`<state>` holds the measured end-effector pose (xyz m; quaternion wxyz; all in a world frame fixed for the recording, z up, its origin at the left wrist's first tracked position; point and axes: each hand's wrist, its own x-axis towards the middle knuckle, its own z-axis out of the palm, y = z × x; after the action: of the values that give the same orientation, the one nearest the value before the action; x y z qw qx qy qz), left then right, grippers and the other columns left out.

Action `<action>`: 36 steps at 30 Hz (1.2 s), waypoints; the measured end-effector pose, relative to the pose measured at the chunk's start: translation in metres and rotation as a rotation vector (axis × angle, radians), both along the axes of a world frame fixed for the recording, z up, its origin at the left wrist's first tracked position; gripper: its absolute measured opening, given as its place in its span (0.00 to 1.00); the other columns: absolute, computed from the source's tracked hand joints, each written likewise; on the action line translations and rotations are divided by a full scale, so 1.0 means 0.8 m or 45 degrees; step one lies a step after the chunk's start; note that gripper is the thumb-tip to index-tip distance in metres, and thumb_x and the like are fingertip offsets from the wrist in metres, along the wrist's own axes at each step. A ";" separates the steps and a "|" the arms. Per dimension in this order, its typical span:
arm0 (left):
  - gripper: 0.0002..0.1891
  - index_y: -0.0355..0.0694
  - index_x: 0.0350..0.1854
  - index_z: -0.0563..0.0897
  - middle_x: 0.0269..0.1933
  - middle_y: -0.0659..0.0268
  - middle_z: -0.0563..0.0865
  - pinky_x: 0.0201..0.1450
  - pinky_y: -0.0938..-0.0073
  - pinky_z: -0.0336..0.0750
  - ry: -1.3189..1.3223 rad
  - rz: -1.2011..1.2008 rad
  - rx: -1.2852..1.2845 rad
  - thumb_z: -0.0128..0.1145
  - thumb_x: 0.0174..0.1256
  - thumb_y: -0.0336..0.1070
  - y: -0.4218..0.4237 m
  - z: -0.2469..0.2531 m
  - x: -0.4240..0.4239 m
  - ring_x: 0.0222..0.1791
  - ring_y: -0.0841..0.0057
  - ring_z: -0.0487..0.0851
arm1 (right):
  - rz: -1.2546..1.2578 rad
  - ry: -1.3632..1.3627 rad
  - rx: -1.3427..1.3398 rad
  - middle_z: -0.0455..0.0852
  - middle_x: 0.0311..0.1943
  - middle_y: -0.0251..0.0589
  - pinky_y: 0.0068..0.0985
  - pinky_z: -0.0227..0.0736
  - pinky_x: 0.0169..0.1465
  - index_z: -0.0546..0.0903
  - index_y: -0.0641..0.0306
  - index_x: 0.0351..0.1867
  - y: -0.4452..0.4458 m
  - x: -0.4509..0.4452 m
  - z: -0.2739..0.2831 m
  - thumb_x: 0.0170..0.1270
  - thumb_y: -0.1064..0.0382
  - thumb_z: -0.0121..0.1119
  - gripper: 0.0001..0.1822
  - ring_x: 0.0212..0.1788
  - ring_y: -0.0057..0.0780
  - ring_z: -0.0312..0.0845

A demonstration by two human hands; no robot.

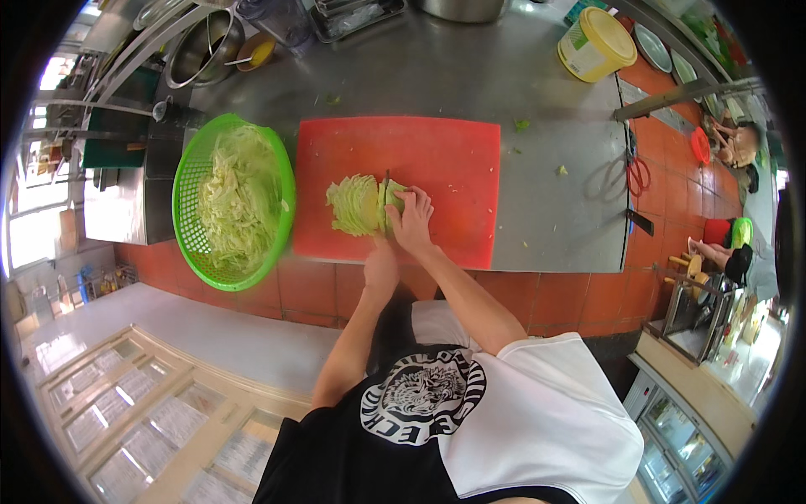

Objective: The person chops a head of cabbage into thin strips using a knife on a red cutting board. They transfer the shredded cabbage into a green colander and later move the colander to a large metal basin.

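On the red cutting board (pixel 403 145), a part-sliced piece of cabbage (pixel 395 196) sits under the fingers of my right hand (pixel 414 220). My left hand (pixel 381 268), at the board's front edge, is closed around the handle end of a knife, mostly hidden by the fist. The knife's dark, narrow blade (pixel 386 183) points away from me, between the cabbage piece and a fanned stack of cut cabbage slices (pixel 352 205) on its left. Left of the board stands a green plastic colander (pixel 288 217) heaped with shredded cabbage (pixel 236 201).
Metal bowls (pixel 211 47) and a small bowl with yellow contents (pixel 259 53) stand at the back left of the steel table (pixel 541 220). A yellow tub (pixel 598 47) is at the back right. Red-handled scissors (pixel 638 176) and a dark blade (pixel 641 222) hang at the right edge. People are far right.
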<state>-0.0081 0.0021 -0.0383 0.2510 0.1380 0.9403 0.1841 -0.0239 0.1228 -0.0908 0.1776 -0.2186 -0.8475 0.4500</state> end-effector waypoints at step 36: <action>0.13 0.34 0.53 0.64 0.37 0.35 0.88 0.44 0.41 0.83 -0.067 0.014 -0.175 0.50 0.76 0.34 0.014 0.115 0.029 0.41 0.34 0.87 | -0.062 0.105 -0.049 0.77 0.56 0.48 0.46 0.69 0.58 0.81 0.53 0.56 0.020 0.015 0.004 0.68 0.53 0.71 0.19 0.59 0.51 0.73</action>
<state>0.0155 0.0135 0.0541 0.2836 0.1102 0.9445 0.1239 -0.0119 0.1391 -0.0876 0.2191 -0.2236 -0.8251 0.4704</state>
